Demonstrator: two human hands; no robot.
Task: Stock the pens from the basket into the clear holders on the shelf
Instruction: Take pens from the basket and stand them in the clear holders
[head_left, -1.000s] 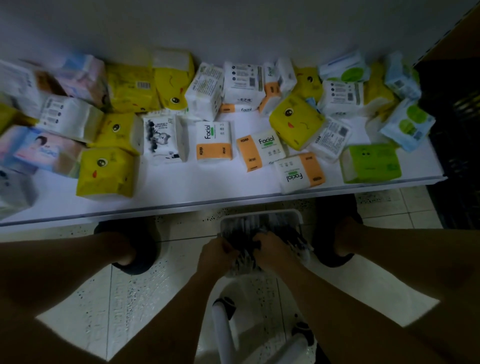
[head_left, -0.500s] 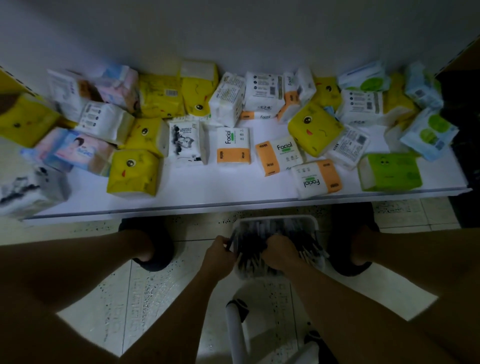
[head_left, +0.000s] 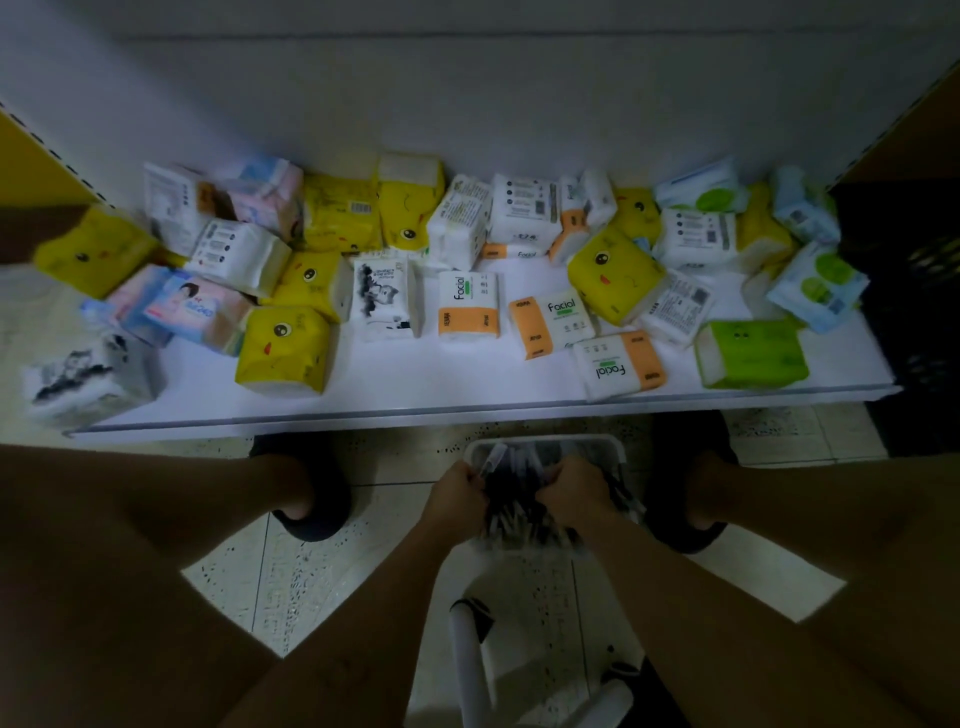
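Note:
A white basket (head_left: 615, 451) full of dark pens (head_left: 522, 512) sits on the floor between my feet, just below the shelf edge. My left hand (head_left: 457, 493) is down in the basket, fingers curled round a bunch of pens, one pale pen tip sticking up past its knuckles. Close beside it, my right hand (head_left: 574, 493) also grips a bunch of pens. No clear holder shows in this view.
The white shelf (head_left: 467, 410) above the basket carries several scattered tissue packs, such as a yellow pack (head_left: 283, 351) and a green pack (head_left: 750, 353). A white cart frame (head_left: 470, 660) stands below the basket. My dark shoes flank the basket on the tiled floor.
The view has tilted up, showing more wall above the shelf. Both hands stay in the basket, closing round pens; the left one now has a pen tip poking up.

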